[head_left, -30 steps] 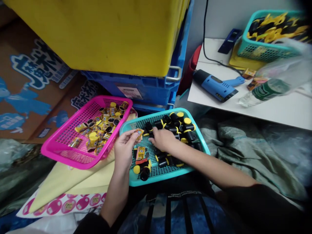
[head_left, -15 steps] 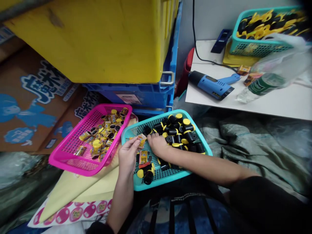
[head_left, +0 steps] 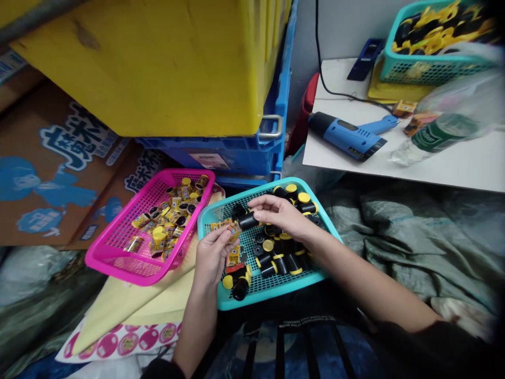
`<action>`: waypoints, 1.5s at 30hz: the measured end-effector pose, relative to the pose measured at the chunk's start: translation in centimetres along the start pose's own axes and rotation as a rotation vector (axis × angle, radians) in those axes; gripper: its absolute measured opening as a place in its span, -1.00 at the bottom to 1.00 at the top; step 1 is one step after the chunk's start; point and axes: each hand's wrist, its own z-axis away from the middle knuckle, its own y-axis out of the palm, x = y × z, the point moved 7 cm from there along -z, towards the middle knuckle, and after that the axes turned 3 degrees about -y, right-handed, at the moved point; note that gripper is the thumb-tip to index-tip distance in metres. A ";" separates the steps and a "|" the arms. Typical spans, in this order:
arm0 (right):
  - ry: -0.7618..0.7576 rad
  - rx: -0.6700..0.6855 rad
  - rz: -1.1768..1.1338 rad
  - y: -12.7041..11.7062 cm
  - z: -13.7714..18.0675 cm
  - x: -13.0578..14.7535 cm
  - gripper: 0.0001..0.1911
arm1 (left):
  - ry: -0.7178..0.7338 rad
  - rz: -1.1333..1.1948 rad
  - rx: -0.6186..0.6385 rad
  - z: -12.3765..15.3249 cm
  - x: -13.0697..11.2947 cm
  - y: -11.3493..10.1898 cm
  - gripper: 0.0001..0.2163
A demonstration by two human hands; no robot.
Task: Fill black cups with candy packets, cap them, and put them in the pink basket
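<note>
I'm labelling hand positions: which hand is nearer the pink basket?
Left. The left hand is just right of the pink basket, at the teal basket's left edge; the right hand is farther right, over the teal basket, holding a black canister.

The canister (head_left: 248, 221) looks like glossy plastic, the carton (head_left: 51, 166) like matt cardboard.

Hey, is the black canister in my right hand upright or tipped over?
Tipped: the right hand holds the black canister with its length running sideways, one end by the printed sleeve.
</note>
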 end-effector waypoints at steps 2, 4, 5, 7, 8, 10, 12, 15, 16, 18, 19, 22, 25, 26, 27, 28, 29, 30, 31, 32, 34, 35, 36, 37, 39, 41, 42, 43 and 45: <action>0.036 -0.006 -0.008 -0.3 0.2 -0.5 -0.63 | -0.001 0.007 -0.005 0.1 0.0 0.4 -0.75; 0.055 0.000 -0.003 -0.5 0.2 -0.9 -0.63 | -0.002 -0.010 -0.001 0.2 -0.1 0.7 -0.74; 0.059 0.012 0.002 -0.6 0.2 -1.0 -0.63 | -0.002 -0.026 0.005 0.2 -0.1 0.8 -0.74; 0.062 0.051 0.002 -0.7 0.2 -1.0 -0.64 | 0.002 -0.057 0.015 0.3 -0.3 1.1 -0.75; 0.064 0.074 -0.005 -0.6 0.2 -1.0 -0.64 | 0.007 -0.070 0.019 0.3 -0.4 1.2 -0.74; 0.071 0.102 -0.045 -0.7 0.3 -0.9 -0.64 | 0.016 -0.091 0.016 0.3 -0.6 1.4 -0.74; 0.078 0.099 -0.111 -0.8 0.3 -1.0 -0.62 | 0.024 -0.105 -0.007 0.3 -0.8 1.4 -0.73; 0.096 0.072 -0.167 -1.2 0.3 -1.2 -0.62 | 0.043 -0.117 -0.039 0.3 -1.0 1.6 -0.72; 0.111 0.066 -0.162 -1.3 0.2 -1.4 -0.63 | 0.053 -0.126 -0.038 0.3 -1.1 1.7 -0.72; 0.164 0.059 -0.133 -1.5 0.2 -1.9 -0.66 | 0.075 -0.172 -0.023 0.3 -1.2 2.0 -0.73; 0.193 0.054 -0.114 -1.6 0.1 -2.2 -0.67 | 0.085 -0.210 -0.013 0.4 -1.3 2.2 -0.74; 0.247 0.067 -0.056 -1.7 0.2 -2.6 -0.69 | 0.108 -0.351 0.014 0.4 -1.5 2.7 -0.77; 0.197 0.062 -0.033 -1.9 0.1 -2.4 -0.69 | 0.150 -0.452 0.015 0.6 -1.9 3.3 -0.78; 0.167 0.044 -0.039 -2.0 0.1 -2.3 -0.69 | 0.171 -0.470 0.011 0.6 -2.2 3.5 -0.78; 0.138 0.021 -0.050 -2.1 0.0 -2.2 -0.69 | 0.192 -0.485 0.006 0.7 -2.4 3.7 -0.78; 0.112 0.000 -0.065 -2.2 0.0 -2.1 -0.68 | 0.211 -0.498 0.000 0.8 -2.6 3.9 -0.77; 0.093 -0.010 -0.080 -2.1 0.0 -2.1 -0.68 | 0.225 -0.512 -0.005 0.8 -2.8 4.0 -0.77; 0.078 -0.008 -0.094 -1.9 0.0 -2.1 -0.68 | 0.233 -0.529 -0.008 0.9 -2.9 4.0 -0.75; 0.066 0.001 -0.103 -1.7 0.0 -2.1 -0.69 | 0.239 -0.547 -0.011 0.9 -3.0 4.1 -0.73; 0.052 0.015 -0.105 -1.3 0.1 -2.1 -0.69 | 0.241 -0.568 -0.008 0.9 -3.1 4.2 -0.72; 0.010 0.037 -0.071 -0.6 0.2 -1.9 -0.69 | 0.248 -0.604 0.017 1.0 -3.1 4.4 -0.73; -0.019 0.039 -0.033 -0.4 0.3 -1.7 -0.69 | 0.257 -0.616 0.034 1.1 -3.2 4.6 -0.76; -0.047 0.039 0.008 -0.2 0.4 -1.4 -0.67 | 0.270 -0.617 0.048 1.1 -3.2 4.7 -0.78; -0.066 0.041 0.039 -0.1 0.5 -1.2 -0.65 | 0.282 -0.605 0.059 1.2 -3.3 4.8 -0.77; -0.064 0.057 0.030 0.1 0.6 -1.1 -0.63 | 0.318 -0.554 0.060 1.3 -3.4 4.7 -0.71; -0.023 0.081 -0.064 0.2 0.7 -1.3 -0.66 | 0.354 -0.514 0.061 1.4 -3.5 4.5 -0.67; 0.014 0.109 -0.127 0.4 0.7 -1.6 -0.66 | 0.362 -0.500 0.072 1.5 -3.4 4.5 -0.68; 0.059 0.154 -0.198 0.8 0.9 -1.9 -0.65 | 0.359 -0.491 0.090 1.5 -3.3 4.6 -0.70; 0.149 0.267 -0.341 1.9 1.3 -2.4 -0.60 | 0.327 -0.464 0.129 1.4 -2.8 4.7 -0.72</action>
